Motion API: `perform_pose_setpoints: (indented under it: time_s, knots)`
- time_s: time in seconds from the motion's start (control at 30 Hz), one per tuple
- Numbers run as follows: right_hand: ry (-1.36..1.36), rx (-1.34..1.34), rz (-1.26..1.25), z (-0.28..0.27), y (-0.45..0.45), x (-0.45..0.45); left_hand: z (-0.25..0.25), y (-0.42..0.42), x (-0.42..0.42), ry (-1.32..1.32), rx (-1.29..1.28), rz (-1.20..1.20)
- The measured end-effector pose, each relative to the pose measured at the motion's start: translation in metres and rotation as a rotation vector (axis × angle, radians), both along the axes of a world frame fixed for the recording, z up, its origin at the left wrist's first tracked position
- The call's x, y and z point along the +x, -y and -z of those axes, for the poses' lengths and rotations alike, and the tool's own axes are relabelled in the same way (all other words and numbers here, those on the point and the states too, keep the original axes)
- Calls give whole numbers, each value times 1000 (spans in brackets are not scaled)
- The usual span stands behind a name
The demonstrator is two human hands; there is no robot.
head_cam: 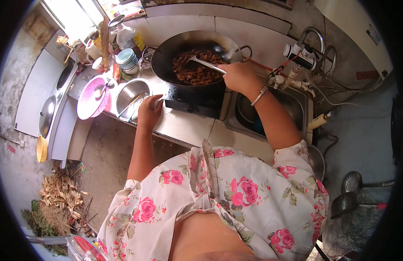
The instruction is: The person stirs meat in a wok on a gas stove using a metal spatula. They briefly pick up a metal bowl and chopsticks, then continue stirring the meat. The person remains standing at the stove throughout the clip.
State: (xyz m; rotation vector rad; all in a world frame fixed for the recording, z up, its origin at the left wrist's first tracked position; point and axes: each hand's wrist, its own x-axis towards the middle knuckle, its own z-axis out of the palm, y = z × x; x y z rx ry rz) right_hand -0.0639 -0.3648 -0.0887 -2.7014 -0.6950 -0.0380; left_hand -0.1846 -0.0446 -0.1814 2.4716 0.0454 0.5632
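Note:
My right hand [242, 80] grips the metal handle of a wok spatula [204, 63], whose blade sits in browned pieces of food [196, 73]. The food, possibly meat, fills the bottom of a large two-handled wok [167, 49]. Under the wok is a black gas stove [195, 106]. My left hand [149, 112] is by the stove's left corner, thumb and forefinger apart and nothing visible between them; whether it touches the stove is unclear. Just left of that hand stands a stainless steel basin [128, 89] with chopsticks [131, 106] lying across it.
A pink plastic basin [84, 106] overhangs the counter edge. Stacked bowls [127, 60], a plastic jug [126, 36] and a small whisk broom [104, 45] crowd the back left. Right of the stove is a sink [231, 125] under a faucet [307, 32]. Ladles [346, 202] hang at far right.

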Motion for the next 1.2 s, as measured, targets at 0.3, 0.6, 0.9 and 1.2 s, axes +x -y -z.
perform_pose_setpoints:
  time_s: [0.3,0.6,0.9,1.2]
  knots:
    - [29,40,-1,5,4,15,-2,3,-3,-31,63,-21]
    - [-26,87,46,-11,18,13,3,-3,2,-37,27,-5]
    - [-76,-57,49,-68,86,-1,0,-3,-4,-31,-6,-26]
    - [-33,68,57,2,57,18,-2,3,5,-45,22,3]
